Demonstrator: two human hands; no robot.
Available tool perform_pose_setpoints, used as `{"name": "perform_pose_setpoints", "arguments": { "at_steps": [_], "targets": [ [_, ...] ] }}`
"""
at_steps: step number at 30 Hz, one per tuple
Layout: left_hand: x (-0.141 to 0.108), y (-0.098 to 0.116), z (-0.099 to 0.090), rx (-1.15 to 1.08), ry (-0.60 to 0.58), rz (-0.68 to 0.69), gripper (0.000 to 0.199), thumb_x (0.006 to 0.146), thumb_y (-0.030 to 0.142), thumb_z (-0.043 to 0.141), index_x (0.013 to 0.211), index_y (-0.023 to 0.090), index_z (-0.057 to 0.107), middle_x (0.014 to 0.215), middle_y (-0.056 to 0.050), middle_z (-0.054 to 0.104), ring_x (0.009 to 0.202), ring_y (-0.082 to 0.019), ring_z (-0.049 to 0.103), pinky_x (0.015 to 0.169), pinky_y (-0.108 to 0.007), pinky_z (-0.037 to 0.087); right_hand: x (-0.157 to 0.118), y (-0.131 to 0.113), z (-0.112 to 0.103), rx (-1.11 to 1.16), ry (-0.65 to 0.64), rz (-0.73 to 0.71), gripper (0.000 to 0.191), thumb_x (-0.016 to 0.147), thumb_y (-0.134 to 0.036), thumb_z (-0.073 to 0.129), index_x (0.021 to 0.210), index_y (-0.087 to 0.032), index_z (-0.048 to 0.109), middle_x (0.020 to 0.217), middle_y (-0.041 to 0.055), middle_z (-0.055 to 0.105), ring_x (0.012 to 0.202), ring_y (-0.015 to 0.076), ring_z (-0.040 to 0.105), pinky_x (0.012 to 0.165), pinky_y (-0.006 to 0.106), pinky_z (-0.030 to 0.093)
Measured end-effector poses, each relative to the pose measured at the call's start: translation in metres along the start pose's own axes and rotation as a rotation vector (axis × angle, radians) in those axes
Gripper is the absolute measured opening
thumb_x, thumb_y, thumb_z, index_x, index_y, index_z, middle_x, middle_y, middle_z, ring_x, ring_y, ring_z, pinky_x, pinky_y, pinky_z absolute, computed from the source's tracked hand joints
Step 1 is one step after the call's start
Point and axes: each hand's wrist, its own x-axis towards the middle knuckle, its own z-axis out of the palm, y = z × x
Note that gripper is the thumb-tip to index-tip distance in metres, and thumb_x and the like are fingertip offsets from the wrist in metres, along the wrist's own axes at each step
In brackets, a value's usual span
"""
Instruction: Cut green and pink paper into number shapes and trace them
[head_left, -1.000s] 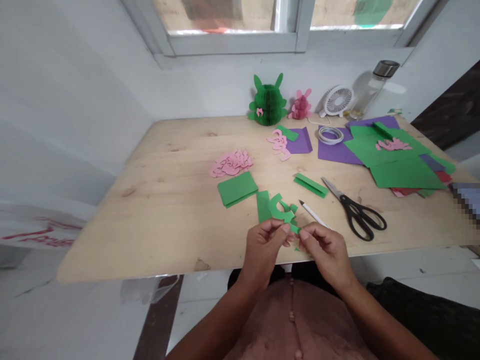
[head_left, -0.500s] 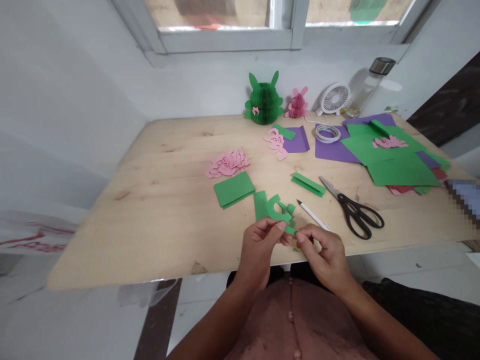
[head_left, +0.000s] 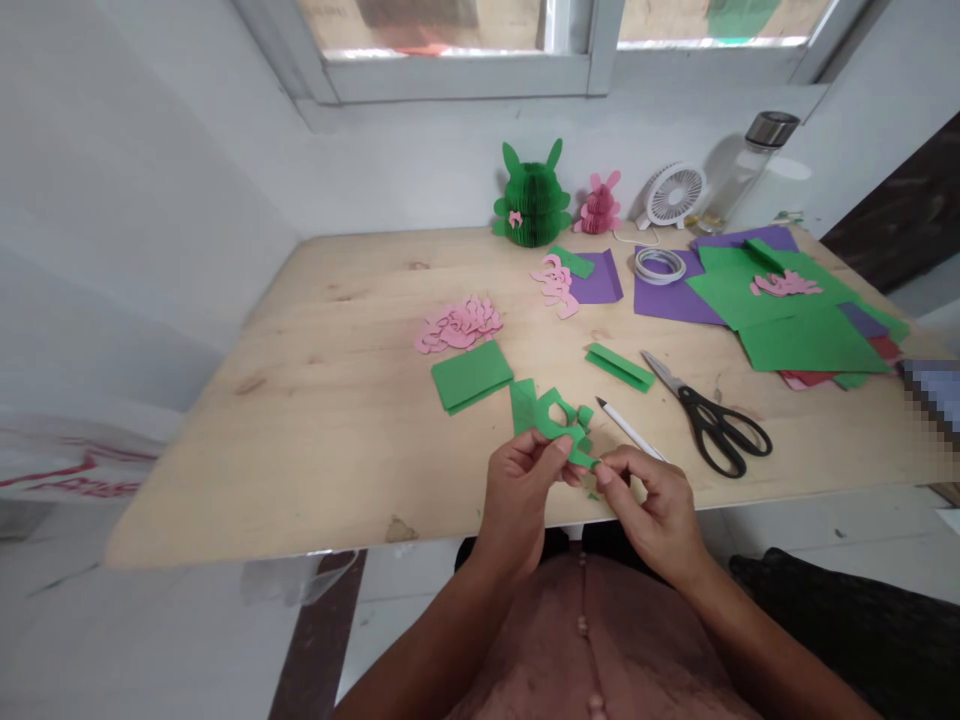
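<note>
Near the table's front edge, my left hand [head_left: 529, 485] pinches a small piece of green paper [head_left: 582, 458] between thumb and fingers. The fingertips of my right hand [head_left: 649, 500] are closed on the other end of that piece. Just beyond my left fingers lie curved green paper scraps [head_left: 553, 408] and a flat green strip [head_left: 523, 405]. A folded green paper [head_left: 471, 376] is further left. To the right are a white pencil [head_left: 628, 427], a folded green strip [head_left: 619, 367] and scissors with black handles [head_left: 712, 410].
Pink paper cutouts [head_left: 461, 325] lie in a heap at centre-left, with more on a purple paper [head_left: 596, 278]. A tape roll [head_left: 660, 265] and stacked coloured sheets [head_left: 810, 340] are at right. By the wall stand a green paper rabbit [head_left: 532, 205], a pink one [head_left: 600, 205], a fan [head_left: 675, 193] and a bottle [head_left: 750, 170].
The view has shifted slightly, moving the whole scene a little to the right. Both hands keep their pinch on the green piece, with hardly any movement.
</note>
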Motion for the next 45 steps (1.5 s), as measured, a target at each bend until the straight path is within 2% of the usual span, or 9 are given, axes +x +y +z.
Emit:
{"name": "perform_pose_setpoints", "arguments": {
  "at_steps": [4,16,27,34,45],
  "targets": [
    [0.0006,-0.0007,0.0002,0.002,0.021,0.000,0.015,0.070,0.026,0.073,0.067,0.015,0.064,0.057,0.001,0.062,0.053,-0.010,0.053,0.058,-0.024,0.044,-0.0003,0.0021,-0.0005,-0.031,0.053,-0.020,0.017,0.089,-0.028,0.053,0.077,-0.020,0.062,0.069,0.0012,0.064,0.063,0.0142,0.057,0.060,0.025,0.045],
    [0.0007,-0.0010,0.0035,-0.007,0.027,-0.014,0.017,0.068,0.029,0.074,0.069,0.015,0.065,0.058,0.001,0.062,0.054,-0.010,0.055,0.056,-0.024,0.044,0.0008,0.0001,-0.0014,-0.029,0.057,-0.020,0.021,0.089,-0.028,0.052,0.073,-0.020,0.063,0.064,0.0000,0.062,0.057,0.0128,0.053,0.056,0.024,0.043],
    [0.0022,-0.0017,0.0050,-0.003,0.034,-0.008,0.016,0.067,0.029,0.074,0.067,0.015,0.065,0.059,0.001,0.063,0.053,-0.009,0.053,0.055,-0.023,0.044,-0.0002,-0.0008,-0.0017,0.014,0.045,0.032,0.020,0.089,-0.028,0.052,0.073,-0.020,0.061,0.063,-0.0003,0.061,0.059,0.0132,0.054,0.057,0.024,0.043],
    [0.0036,-0.0041,0.0039,0.056,0.057,0.031,0.015,0.069,0.029,0.073,0.069,0.015,0.066,0.056,0.002,0.061,0.053,-0.010,0.053,0.057,-0.024,0.043,0.0023,-0.0012,-0.0067,0.144,0.006,0.158,0.032,0.092,-0.036,0.047,0.068,-0.019,0.060,0.060,0.0000,0.060,0.057,0.0131,0.055,0.055,0.023,0.042],
    [0.0050,-0.0035,0.0050,0.048,0.062,0.012,0.015,0.069,0.028,0.073,0.066,0.016,0.064,0.056,0.002,0.062,0.051,-0.010,0.053,0.056,-0.023,0.044,0.0020,-0.0022,-0.0010,0.137,0.046,0.161,0.025,0.088,-0.032,0.053,0.068,-0.019,0.059,0.058,-0.0016,0.056,0.054,0.0118,0.050,0.053,0.022,0.041]
  ]
}}
